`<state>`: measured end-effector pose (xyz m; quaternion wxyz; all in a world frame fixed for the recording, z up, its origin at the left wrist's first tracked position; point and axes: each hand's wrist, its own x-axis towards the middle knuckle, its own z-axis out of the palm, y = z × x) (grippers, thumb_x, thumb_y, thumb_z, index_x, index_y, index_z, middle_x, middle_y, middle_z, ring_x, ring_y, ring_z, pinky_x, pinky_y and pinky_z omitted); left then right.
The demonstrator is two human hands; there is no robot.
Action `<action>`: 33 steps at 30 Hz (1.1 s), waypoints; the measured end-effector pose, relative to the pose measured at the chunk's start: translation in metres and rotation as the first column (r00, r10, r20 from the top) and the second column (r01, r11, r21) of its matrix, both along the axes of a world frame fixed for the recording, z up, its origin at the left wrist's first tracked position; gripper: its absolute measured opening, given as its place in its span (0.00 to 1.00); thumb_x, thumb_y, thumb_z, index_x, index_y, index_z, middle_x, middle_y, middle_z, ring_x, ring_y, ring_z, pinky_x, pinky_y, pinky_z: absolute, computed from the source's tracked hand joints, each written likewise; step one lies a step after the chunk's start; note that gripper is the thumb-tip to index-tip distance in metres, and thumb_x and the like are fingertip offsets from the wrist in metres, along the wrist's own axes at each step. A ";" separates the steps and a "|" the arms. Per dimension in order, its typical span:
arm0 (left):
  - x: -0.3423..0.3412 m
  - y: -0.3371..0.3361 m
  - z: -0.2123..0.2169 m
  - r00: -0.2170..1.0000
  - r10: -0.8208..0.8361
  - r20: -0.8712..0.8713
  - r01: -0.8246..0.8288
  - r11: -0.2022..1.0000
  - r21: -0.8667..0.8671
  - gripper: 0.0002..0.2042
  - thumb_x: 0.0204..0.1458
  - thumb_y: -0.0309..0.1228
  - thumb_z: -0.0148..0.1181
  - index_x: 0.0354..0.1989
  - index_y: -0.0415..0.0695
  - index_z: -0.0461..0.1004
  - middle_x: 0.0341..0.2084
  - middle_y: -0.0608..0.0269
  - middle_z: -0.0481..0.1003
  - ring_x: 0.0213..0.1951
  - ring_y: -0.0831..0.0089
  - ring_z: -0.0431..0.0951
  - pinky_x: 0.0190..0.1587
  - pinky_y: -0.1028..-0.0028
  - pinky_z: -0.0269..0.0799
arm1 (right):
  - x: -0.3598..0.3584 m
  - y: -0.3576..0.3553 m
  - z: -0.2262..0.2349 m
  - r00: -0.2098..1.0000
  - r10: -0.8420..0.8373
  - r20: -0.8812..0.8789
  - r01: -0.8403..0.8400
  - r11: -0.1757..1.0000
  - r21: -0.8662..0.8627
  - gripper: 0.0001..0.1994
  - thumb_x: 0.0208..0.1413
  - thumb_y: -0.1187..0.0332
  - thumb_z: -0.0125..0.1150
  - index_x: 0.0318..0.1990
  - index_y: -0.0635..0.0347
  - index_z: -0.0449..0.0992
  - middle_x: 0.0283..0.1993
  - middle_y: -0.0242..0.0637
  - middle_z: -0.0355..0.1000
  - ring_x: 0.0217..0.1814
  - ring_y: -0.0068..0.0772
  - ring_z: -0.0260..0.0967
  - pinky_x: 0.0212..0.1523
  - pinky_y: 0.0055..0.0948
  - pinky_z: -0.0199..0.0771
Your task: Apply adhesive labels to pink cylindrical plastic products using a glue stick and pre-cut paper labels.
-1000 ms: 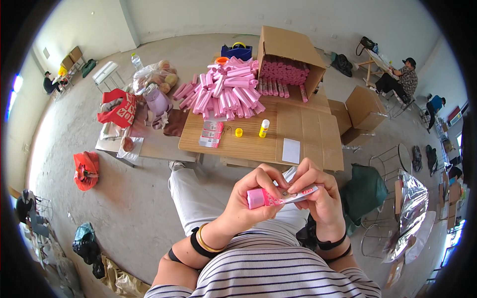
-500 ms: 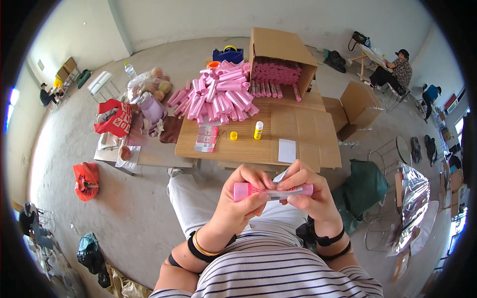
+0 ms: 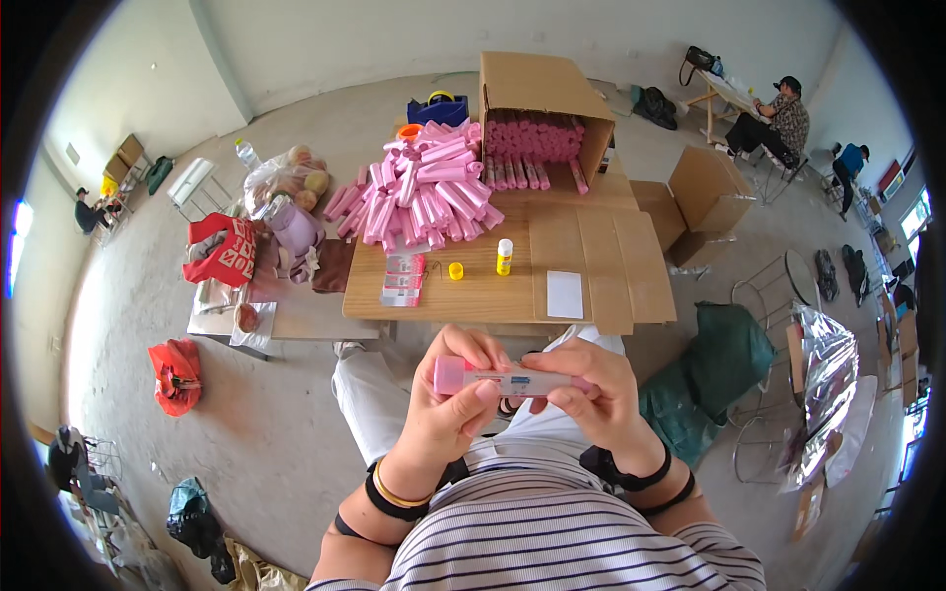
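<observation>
Crosswise before the chest, a pink tube [image 3: 507,379] is clamped at its ends by the left hand [image 3: 448,409] and right hand [image 3: 596,399], seemingly level.

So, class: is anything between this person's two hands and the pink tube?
Nothing visible. The left hand and right hand both already grip the pink tube directly, holding it crosswise above the lap, with fingers wrapped on each end. The wooden table lies beyond it, not between.
</observation>
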<state>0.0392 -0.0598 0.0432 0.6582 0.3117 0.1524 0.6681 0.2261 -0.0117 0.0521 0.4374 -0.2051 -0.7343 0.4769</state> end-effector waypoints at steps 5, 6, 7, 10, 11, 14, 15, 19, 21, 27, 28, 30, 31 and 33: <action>-0.003 0.005 -0.001 0.986 -0.009 0.165 0.029 0.992 -0.122 0.12 0.53 0.21 0.59 0.40 0.45 0.63 0.39 0.61 0.66 0.17 0.89 0.56 0.16 0.88 0.52 | -0.008 0.008 -0.010 0.995 -0.100 0.019 0.090 0.950 0.300 0.17 0.52 0.69 0.66 0.50 0.59 0.75 0.36 0.38 0.76 0.26 0.33 0.70 0.27 0.26 0.70; -0.003 0.006 -0.004 0.983 -0.002 0.182 0.028 0.989 -0.142 0.11 0.54 0.22 0.59 0.40 0.45 0.62 0.38 0.62 0.66 0.17 0.89 0.56 0.17 0.88 0.52 | -0.009 0.010 -0.012 0.994 -0.101 0.033 0.086 0.951 0.298 0.17 0.52 0.70 0.66 0.50 0.59 0.74 0.35 0.38 0.75 0.26 0.33 0.69 0.26 0.26 0.69; -0.004 0.008 -0.007 0.980 0.003 0.200 0.031 0.986 -0.166 0.11 0.55 0.22 0.58 0.40 0.45 0.62 0.38 0.63 0.66 0.17 0.89 0.55 0.17 0.88 0.51 | -0.009 0.012 -0.016 0.993 -0.104 0.048 0.086 0.952 0.294 0.18 0.52 0.70 0.66 0.50 0.60 0.74 0.34 0.39 0.75 0.25 0.34 0.68 0.26 0.27 0.68; -0.006 0.013 -0.011 0.986 0.022 0.163 0.012 0.979 -0.204 0.10 0.56 0.22 0.57 0.40 0.46 0.62 0.39 0.63 0.66 0.17 0.89 0.55 0.18 0.87 0.51 | -0.009 0.019 -0.027 0.992 -0.097 0.082 0.078 0.974 0.212 0.18 0.52 0.70 0.66 0.50 0.59 0.74 0.34 0.39 0.73 0.24 0.32 0.67 0.25 0.27 0.67; -0.008 0.015 -0.011 0.995 0.006 0.103 0.017 0.975 -0.222 0.10 0.56 0.22 0.57 0.40 0.46 0.62 0.39 0.63 0.67 0.17 0.89 0.55 0.18 0.87 0.51 | -0.009 0.023 -0.026 0.991 -0.071 0.117 0.047 0.980 0.193 0.17 0.52 0.70 0.66 0.50 0.59 0.74 0.34 0.38 0.73 0.24 0.32 0.67 0.25 0.27 0.66; -0.018 0.025 -0.010 0.998 -0.043 -0.039 0.031 0.963 -0.267 0.10 0.56 0.22 0.57 0.40 0.46 0.63 0.39 0.63 0.68 0.18 0.89 0.55 0.18 0.87 0.51 | -0.008 0.033 -0.019 0.975 0.003 0.221 -0.038 0.988 0.151 0.17 0.52 0.70 0.66 0.50 0.59 0.73 0.34 0.39 0.73 0.25 0.32 0.68 0.25 0.27 0.67; -0.021 0.029 -0.012 0.997 -0.056 -0.060 0.037 0.961 -0.274 0.10 0.56 0.22 0.57 0.40 0.46 0.63 0.39 0.63 0.68 0.18 0.89 0.55 0.18 0.88 0.51 | -0.008 0.036 -0.018 0.966 0.021 0.259 -0.062 0.986 0.152 0.17 0.52 0.70 0.66 0.50 0.60 0.73 0.34 0.39 0.73 0.25 0.33 0.68 0.26 0.27 0.67; -0.025 0.042 -0.029 1.000 -0.012 -0.025 0.004 0.953 -0.303 0.10 0.56 0.22 0.57 0.41 0.46 0.64 0.39 0.63 0.69 0.19 0.89 0.57 0.18 0.88 0.51 | -0.013 0.043 -0.041 0.985 -0.028 0.172 0.006 0.991 0.130 0.17 0.53 0.71 0.66 0.49 0.60 0.71 0.37 0.40 0.74 0.29 0.35 0.71 0.27 0.27 0.69; -0.026 0.051 -0.038 0.998 0.001 0.060 0.019 0.946 -0.323 0.10 0.56 0.22 0.58 0.42 0.46 0.64 0.39 0.65 0.69 0.19 0.89 0.58 0.18 0.88 0.51 | -0.019 0.046 -0.058 0.986 -0.091 0.137 0.075 0.990 0.120 0.16 0.52 0.71 0.67 0.46 0.61 0.69 0.38 0.43 0.75 0.30 0.37 0.73 0.28 0.27 0.71; -0.031 0.077 -0.072 0.974 0.117 0.191 -0.018 0.892 -0.452 0.12 0.57 0.26 0.58 0.49 0.48 0.66 0.42 0.66 0.72 0.19 0.89 0.59 0.19 0.88 0.53 | -0.037 0.057 -0.083 0.963 -0.239 0.124 0.234 0.971 0.051 0.18 0.50 0.69 0.70 0.40 0.63 0.65 0.38 0.48 0.76 0.30 0.41 0.76 0.30 0.30 0.74; -0.031 0.081 -0.077 0.970 0.152 0.191 -0.040 0.870 -0.491 0.13 0.58 0.27 0.57 0.50 0.48 0.67 0.43 0.66 0.72 0.19 0.89 0.59 0.19 0.88 0.54 | -0.041 0.060 -0.086 0.956 -0.261 0.136 0.256 0.965 0.057 0.18 0.50 0.69 0.71 0.39 0.63 0.64 0.38 0.49 0.76 0.30 0.42 0.76 0.31 0.31 0.74; -0.018 0.090 -0.086 0.985 0.172 -0.002 -0.144 0.818 -0.557 0.13 0.60 0.31 0.56 0.52 0.47 0.67 0.43 0.65 0.74 0.21 0.89 0.61 0.21 0.88 0.56 | -0.049 0.064 -0.098 0.941 -0.296 0.165 0.302 0.953 -0.011 0.19 0.50 0.68 0.71 0.40 0.63 0.64 0.37 0.48 0.76 0.31 0.42 0.76 0.30 0.30 0.74; -0.014 0.095 -0.090 0.980 0.169 -0.101 -0.196 0.792 -0.578 0.14 0.61 0.33 0.55 0.53 0.46 0.67 0.43 0.65 0.74 0.21 0.89 0.62 0.22 0.88 0.58 | -0.052 0.068 -0.101 0.932 -0.317 0.177 0.330 0.943 -0.043 0.19 0.50 0.67 0.71 0.40 0.62 0.64 0.36 0.48 0.76 0.31 0.43 0.76 0.30 0.30 0.74; -0.018 0.092 -0.113 0.990 0.087 -0.112 -0.131 0.864 -0.487 0.16 0.64 0.40 0.49 0.53 0.42 0.67 0.42 0.64 0.75 0.27 0.87 0.67 0.27 0.86 0.63 | -0.058 0.076 -0.098 0.935 -0.276 0.223 0.293 0.955 -0.048 0.17 0.52 0.65 0.69 0.38 0.62 0.65 0.33 0.45 0.75 0.29 0.38 0.75 0.28 0.29 0.73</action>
